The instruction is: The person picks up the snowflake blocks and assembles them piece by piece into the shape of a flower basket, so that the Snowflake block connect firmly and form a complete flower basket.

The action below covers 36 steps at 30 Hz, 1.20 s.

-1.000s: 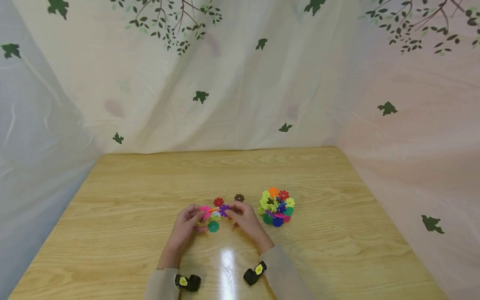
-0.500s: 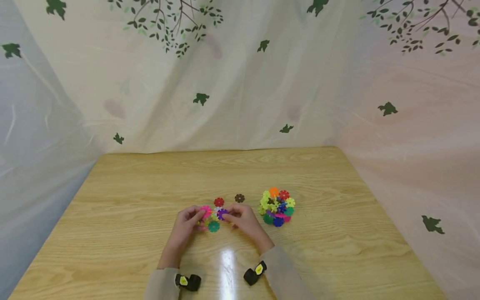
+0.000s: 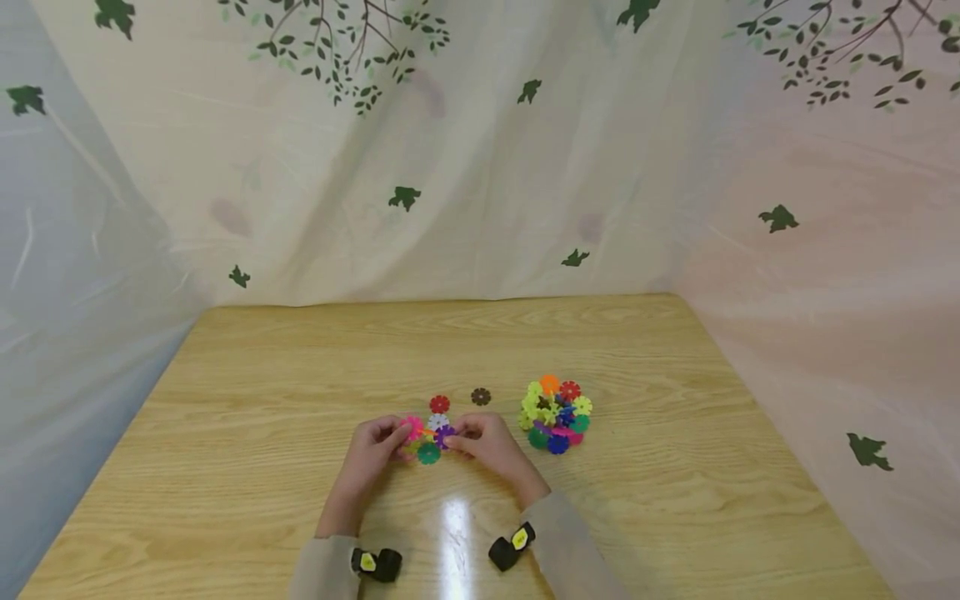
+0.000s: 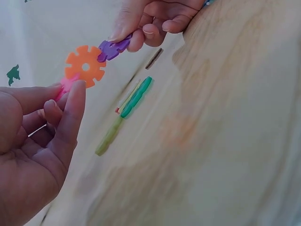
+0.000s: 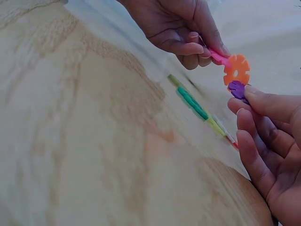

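Observation:
My left hand (image 3: 372,446) pinches a pink notched flower disc (image 4: 67,86) between thumb and fingers. An orange notched disc (image 4: 85,66) joins it to a purple disc (image 4: 114,49), both edges slotted into the orange one. The purple disc is pinched by my right hand (image 3: 489,450), thumb on its near face. All three pieces hang in the air over the wooden table, the orange one edge-on in the head view. Below them lie loose discs: a green one (image 3: 429,453), a white one (image 3: 437,423) and yellowish ones partly hidden behind the left fingers.
A ball-like cluster of joined discs (image 3: 557,415) stands right of the right hand. A red disc (image 3: 439,403) and a brown disc (image 3: 481,397) lie flat beyond the hands. The wooden table (image 3: 262,367) meets a printed curtain (image 3: 465,167) at its back edge.
The right hand has lowered slightly toward the body with the purple disc, and the orange disc has tilted with it. The left hand stays nearly where it was, gripping the pink disc.

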Tool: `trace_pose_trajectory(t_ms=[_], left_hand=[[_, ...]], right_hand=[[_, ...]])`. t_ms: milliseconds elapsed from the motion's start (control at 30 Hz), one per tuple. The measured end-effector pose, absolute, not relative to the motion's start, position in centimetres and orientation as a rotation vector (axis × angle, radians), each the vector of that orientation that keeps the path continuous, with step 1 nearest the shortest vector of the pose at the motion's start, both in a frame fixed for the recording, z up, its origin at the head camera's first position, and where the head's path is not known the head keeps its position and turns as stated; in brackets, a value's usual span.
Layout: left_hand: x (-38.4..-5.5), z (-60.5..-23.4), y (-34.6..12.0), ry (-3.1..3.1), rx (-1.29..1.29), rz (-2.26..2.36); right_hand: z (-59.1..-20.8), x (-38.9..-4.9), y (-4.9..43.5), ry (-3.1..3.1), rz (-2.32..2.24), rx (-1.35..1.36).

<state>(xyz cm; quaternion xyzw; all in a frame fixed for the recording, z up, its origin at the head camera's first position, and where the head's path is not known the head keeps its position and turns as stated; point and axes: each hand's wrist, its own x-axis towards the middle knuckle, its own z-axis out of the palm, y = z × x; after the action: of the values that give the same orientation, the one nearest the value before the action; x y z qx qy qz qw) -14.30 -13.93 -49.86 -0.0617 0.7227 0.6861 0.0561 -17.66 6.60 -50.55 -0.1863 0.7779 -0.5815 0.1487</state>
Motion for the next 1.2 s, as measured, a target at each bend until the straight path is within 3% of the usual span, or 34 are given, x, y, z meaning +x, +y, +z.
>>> trace_pose_trajectory(t_ms=[167, 367, 1200], left_hand=[[-14.3, -49.9, -13.7, 2.236, -0.162, 2.034], [-14.3, -49.9, -13.6, 2.245, -0.141, 2.008], [-14.4, -50.3, -14.2, 2.182, -0.14, 2.079]], right_hand=[[-49.1, -17.1, 6.8, 2.239, -1.654, -0.559], [-51.1, -17.9, 7.0, 2.232, -1.682, -0.551], [-51.7, -18.2, 6.7, 2.166, -1.723, -0.451]])
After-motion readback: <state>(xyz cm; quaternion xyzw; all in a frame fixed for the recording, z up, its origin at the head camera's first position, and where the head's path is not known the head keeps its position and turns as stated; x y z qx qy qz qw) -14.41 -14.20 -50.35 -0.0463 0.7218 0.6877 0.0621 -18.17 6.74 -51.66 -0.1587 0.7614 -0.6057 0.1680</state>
